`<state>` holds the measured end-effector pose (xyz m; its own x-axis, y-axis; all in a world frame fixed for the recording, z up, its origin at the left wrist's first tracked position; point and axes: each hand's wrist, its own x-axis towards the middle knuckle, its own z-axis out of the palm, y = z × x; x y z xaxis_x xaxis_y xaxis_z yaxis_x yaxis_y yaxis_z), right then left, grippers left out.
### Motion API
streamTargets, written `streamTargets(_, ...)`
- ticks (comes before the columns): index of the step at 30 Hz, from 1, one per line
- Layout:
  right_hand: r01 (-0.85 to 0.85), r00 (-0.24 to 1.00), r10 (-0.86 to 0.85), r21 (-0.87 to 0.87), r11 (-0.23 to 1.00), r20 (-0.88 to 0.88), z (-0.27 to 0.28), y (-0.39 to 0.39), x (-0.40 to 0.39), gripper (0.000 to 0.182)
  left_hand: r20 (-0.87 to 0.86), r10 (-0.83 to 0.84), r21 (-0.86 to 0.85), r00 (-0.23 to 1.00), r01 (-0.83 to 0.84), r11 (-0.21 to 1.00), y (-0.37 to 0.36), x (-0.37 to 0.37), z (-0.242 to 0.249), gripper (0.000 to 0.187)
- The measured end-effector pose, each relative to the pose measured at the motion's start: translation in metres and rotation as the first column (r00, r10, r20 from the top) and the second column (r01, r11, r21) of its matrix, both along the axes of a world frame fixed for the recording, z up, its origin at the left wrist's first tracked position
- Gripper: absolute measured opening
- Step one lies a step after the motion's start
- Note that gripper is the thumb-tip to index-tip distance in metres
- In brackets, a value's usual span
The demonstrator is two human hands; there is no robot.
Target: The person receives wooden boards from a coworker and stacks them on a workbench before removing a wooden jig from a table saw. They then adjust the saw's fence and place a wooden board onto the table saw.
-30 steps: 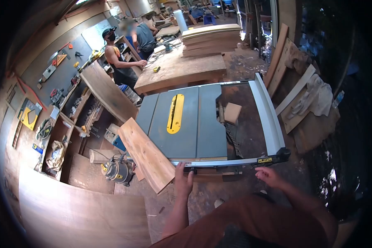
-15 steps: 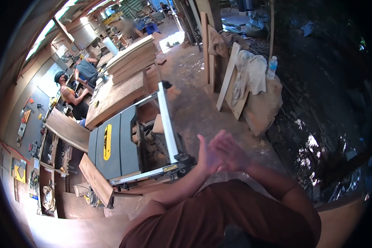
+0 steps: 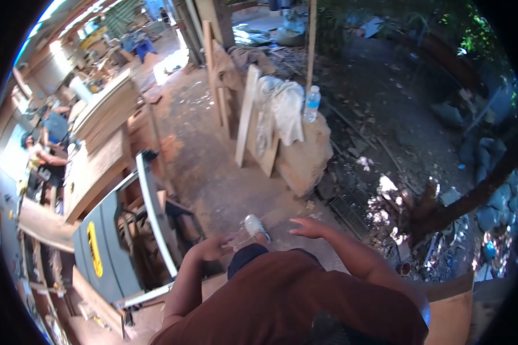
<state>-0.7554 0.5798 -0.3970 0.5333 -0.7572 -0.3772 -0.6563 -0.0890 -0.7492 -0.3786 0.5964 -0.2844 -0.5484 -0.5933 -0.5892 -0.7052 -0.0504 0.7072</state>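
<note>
My left hand (image 3: 214,247) is held out over the floor, near the front right corner of the table saw (image 3: 106,247). Its fingers are apart, slightly blurred, with nothing in them. My right hand (image 3: 308,227) reaches out to the right of one shoe (image 3: 255,226), with spread fingers and nothing held. A gap separates the two hands. Both are in front of my brown shirt (image 3: 288,293).
Stacked boards lie on a wooden bench (image 3: 101,167) at the left, with two people beside it. Ahead, a pale cloth (image 3: 282,103) hangs over leaning boards. A water bottle (image 3: 311,104) stands on a large block (image 3: 308,155). Rubble and a branch (image 3: 472,201) lie right.
My hands were together and have come apart, left hand to the left. The view has turned right, so the saw and bench sit further left. A shoe now shows.
</note>
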Motion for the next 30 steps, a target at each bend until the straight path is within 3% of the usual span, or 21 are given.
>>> streamTargets(3, 0.094, 0.994, -0.094, 0.007, 0.996, 0.05, -0.025, -0.055, -0.008, 0.069, -0.138, 0.015, -0.099, 0.99, -0.028, 0.995, -0.066, 0.014, -0.022, 0.07)
streamTargets(4, 0.132, 0.991, -0.132, 0.01, 0.991, 0.015, -0.024, -0.076, -0.006, 0.066, -0.15, 0.111, -0.055, 0.983, -0.12, 0.991, -0.085, 0.01, -0.001, 0.068)
streamTargets(6, 0.194, 0.98, -0.196, -0.062, 0.979, -0.033, -0.034, -0.115, -0.001, 0.059, -0.142, 0.09, -0.21, 0.986, -0.119, 0.97, -0.132, 0.032, -0.027, 0.066)
streamTargets(7, 0.201, 0.978, -0.201, -0.013, 0.98, -0.06, -0.025, -0.135, 0.002, 0.056, -0.141, 0.112, -0.229, 0.984, -0.143, 0.963, -0.151, 0.04, -0.024, 0.065)
streamTargets(8, 0.235, 0.972, -0.236, -0.081, 0.969, -0.001, -0.039, -0.152, -0.001, 0.053, -0.14, 0.13, -0.253, 0.982, -0.162, 0.954, -0.176, 0.046, -0.02, 0.064)
streamTargets(10, 0.273, 0.961, -0.27, 0.051, 0.961, -0.054, -0.02, -0.186, 0.017, 0.051, -0.092, 0.158, -0.345, 0.983, -0.18, 0.921, -0.21, 0.059, -0.025, 0.063)
streamTargets(12, 0.139, 0.989, -0.134, 0.076, 0.987, -0.066, -0.033, -0.22, 0.026, 0.05, -0.335, 0.307, -0.223, 0.891, -0.392, 0.893, -0.22, 0.078, -0.006, 0.062)
streamTargets(14, 0.013, 0.998, -0.007, 0.103, 0.995, -0.058, -0.037, -0.266, 0.056, 0.049, -0.359, 0.456, -0.223, 0.814, -0.55, 0.805, -0.217, 0.101, 0.005, 0.059)
streamTargets(16, -0.002, 0.998, 0.012, 0.163, 0.987, -0.063, -0.017, -0.307, 0.091, 0.047, -0.378, 0.54, -0.249, 0.752, -0.644, 0.723, -0.205, 0.125, 0.015, 0.056)
streamTargets(18, -0.161, 0.986, 0.166, 0.114, 0.98, -0.029, -0.019, -0.349, 0.122, 0.046, -0.519, 0.688, -0.168, 0.507, -0.85, 0.5, -0.173, 0.137, 0.02, 0.047)
streamTargets(19, -0.269, 0.963, 0.269, 0.056, 0.962, -0.002, -0.022, -0.372, 0.135, 0.045, -0.515, 0.723, -0.16, 0.46, -0.881, 0.446, -0.153, 0.142, 0.021, 0.047)
streamTargets(21, -0.388, 0.921, 0.388, 0.095, 0.917, 0.02, -0.047, -0.414, 0.164, 0.046, -0.54, 0.817, -0.211, 0.203, -0.972, 0.102, -0.102, 0.143, 0.021, 0.04)
streamTargets(23, -0.483, 0.876, 0.481, 0.117, 0.868, 0.047, -0.068, -0.447, 0.199, 0.047, -0.512, 0.858, -0.192, -0.049, -0.967, -0.17, -0.045, 0.132, 0.035, 0.036)
streamTargets(25, -0.674, 0.738, 0.67, -0.037, 0.738, -0.08, -0.08, -0.46, 0.243, 0.048, -0.547, 0.816, -0.339, -0.188, -0.841, -0.421, 0.02, 0.123, 0.022, 0.033)
streamTargets(26, -0.739, 0.672, 0.726, -0.055, 0.672, -0.145, -0.077, -0.459, 0.265, 0.049, -0.603, 0.711, -0.193, -0.361, -0.799, -0.569, 0.048, 0.118, 0.02, 0.031)
streamTargets(28, -0.749, 0.66, 0.739, -0.043, 0.662, -0.136, -0.049, -0.434, 0.308, 0.05, -0.658, 0.414, 0.061, -0.629, -0.592, -0.803, 0.106, 0.119, 0.003, 0.028)
streamTargets(30, -0.745, 0.664, 0.735, -0.034, 0.666, -0.134, -0.038, -0.405, 0.329, 0.05, -0.686, 0.103, 0.226, -0.72, -0.345, -0.911, 0.155, 0.131, -0.012, 0.027)
